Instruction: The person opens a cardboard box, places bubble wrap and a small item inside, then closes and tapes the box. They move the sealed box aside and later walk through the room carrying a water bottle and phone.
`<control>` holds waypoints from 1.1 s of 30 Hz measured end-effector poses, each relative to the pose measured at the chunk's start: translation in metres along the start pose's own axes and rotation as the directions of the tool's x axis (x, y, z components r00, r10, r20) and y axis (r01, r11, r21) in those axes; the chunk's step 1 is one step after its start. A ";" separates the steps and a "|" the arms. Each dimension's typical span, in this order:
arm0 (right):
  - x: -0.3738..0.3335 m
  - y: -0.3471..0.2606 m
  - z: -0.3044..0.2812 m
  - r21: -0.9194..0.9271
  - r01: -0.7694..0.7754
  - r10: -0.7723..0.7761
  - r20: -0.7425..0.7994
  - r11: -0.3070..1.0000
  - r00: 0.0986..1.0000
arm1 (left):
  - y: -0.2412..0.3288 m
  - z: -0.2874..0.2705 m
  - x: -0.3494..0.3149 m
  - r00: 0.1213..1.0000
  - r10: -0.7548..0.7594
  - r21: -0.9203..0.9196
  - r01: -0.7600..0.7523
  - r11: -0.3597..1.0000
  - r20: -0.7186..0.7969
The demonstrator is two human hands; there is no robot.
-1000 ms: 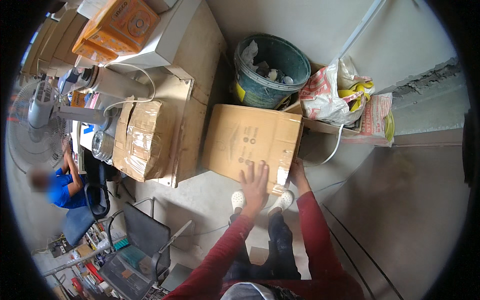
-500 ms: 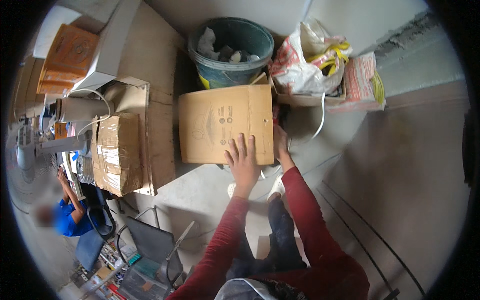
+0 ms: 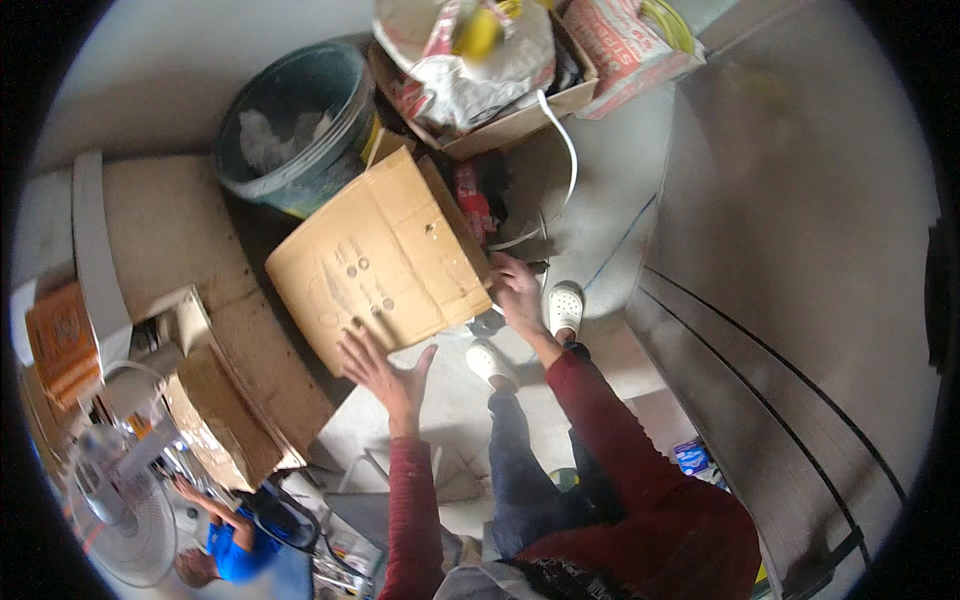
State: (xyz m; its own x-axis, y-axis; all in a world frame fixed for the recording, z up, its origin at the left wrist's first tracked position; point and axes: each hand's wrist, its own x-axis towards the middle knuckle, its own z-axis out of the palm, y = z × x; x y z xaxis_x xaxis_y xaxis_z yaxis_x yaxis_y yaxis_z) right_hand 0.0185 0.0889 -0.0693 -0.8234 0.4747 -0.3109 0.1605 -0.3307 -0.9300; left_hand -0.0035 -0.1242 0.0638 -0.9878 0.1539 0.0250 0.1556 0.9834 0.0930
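Note:
A flattened brown cardboard box (image 3: 385, 260) tilts above the concrete floor in front of me. My right hand (image 3: 514, 290) grips its lower right corner. My left hand (image 3: 385, 368) is spread wide with nothing in it, fingertips at the box's lower edge. Both my sleeves are dark red. My white shoes (image 3: 565, 306) stand just below the box.
A green bin (image 3: 300, 165) with white waste stands behind the box. Next to it is an open carton (image 3: 520, 120) of bags, with a white cable (image 3: 570, 150). A wooden bench (image 3: 190, 250) and a taped carton (image 3: 215, 425) lie left. A person in blue (image 3: 225, 540) crouches near a fan (image 3: 115, 505). A metal wall (image 3: 800, 300) runs right.
The box has tipped and swung toward the bin. My left hand slid off its face down to the lower edge. My right hand kept its hold on the corner.

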 end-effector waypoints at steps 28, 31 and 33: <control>0.009 -0.035 0.004 -0.069 0.097 -0.101 -0.052 0.993 0.994 | -0.070 -0.014 0.023 0.983 -0.026 0.198 -0.011 0.980 0.183; 0.001 0.005 -0.066 -0.091 -0.168 0.131 -0.316 0.982 0.940 | -0.068 -0.009 0.024 0.989 0.029 0.231 -0.062 0.971 0.145; -0.011 0.057 -0.091 -0.355 -0.315 0.216 -0.291 0.880 0.932 | -0.068 -0.005 0.024 0.990 0.029 0.213 -0.058 0.975 0.137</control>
State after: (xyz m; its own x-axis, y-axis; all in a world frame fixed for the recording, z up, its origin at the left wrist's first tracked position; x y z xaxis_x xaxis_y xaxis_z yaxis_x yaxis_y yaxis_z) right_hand 0.0865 0.1388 -0.1364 -0.5741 0.6084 -0.5479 0.5941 -0.1510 -0.7901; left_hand -0.0381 -0.1873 0.0633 -0.9749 0.1945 -0.1086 0.2073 0.9706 -0.1226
